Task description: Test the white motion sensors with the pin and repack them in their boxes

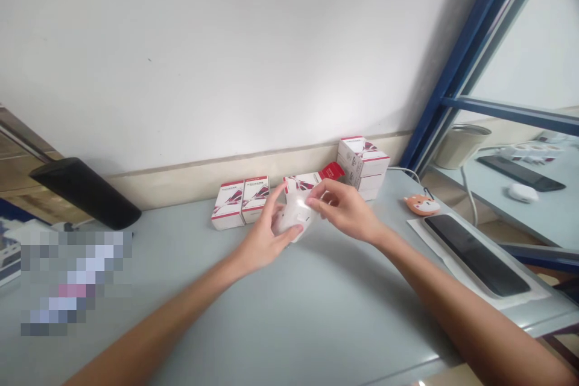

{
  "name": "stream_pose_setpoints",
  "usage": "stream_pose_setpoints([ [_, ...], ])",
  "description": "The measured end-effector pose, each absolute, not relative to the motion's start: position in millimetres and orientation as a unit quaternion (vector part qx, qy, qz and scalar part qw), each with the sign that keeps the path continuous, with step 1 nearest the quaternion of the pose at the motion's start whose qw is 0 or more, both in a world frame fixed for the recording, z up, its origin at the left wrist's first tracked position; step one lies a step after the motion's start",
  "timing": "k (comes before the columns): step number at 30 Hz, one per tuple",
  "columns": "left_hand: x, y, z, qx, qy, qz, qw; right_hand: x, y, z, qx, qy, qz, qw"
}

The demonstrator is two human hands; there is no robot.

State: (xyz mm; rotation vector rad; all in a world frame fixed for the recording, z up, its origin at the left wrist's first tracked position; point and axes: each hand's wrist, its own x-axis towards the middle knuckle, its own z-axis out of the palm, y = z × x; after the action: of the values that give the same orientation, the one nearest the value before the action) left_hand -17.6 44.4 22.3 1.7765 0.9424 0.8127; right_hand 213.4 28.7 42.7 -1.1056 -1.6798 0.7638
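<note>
My left hand (262,235) holds a white rounded device (294,217) by its side, thumb on the near edge and fingers round the far side. Its shiny surface looks like thin clear plastic, though I cannot be sure. With thumb and forefinger together, my right hand (339,208) pinches at the device's upper right edge. Right behind the device is a white and red box (303,182) with its red flap (332,172) raised; the hands hide part of it. Two similar boxes (242,200) stand side by side to the left.
More white and red boxes (364,163) are stacked at the right by the wall. An orange animal-faced case (421,204) lies near a dark-screened tablet-like device (474,253) on white paper. A black object (85,193) leans at left, beside a blurred-out patch. A blue-framed glass pane (511,108) borders the right.
</note>
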Motion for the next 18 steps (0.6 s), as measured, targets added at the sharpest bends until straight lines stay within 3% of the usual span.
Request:
stream_pose_setpoints([
  [5,-24.7,54.3,27.7,0.686,0.374,0.279,0.559,212.2,29.4,44.0,-0.494,-0.654,0.317,0.477],
  [9,-32.2,63.9,28.6,0.66,0.33,0.25,0.627,218.6,34.7,43.9,-0.511,-0.544,0.437,0.502],
  [13,-30.9,66.2,22.4,0.706,0.317,0.297,0.56,223.6,42.3,37.4,-0.471,-0.454,0.528,0.542],
  [18,-28.3,63.5,17.9,0.743,0.391,0.31,0.445,223.3,43.6,33.5,-0.456,-0.531,0.467,0.54],
])
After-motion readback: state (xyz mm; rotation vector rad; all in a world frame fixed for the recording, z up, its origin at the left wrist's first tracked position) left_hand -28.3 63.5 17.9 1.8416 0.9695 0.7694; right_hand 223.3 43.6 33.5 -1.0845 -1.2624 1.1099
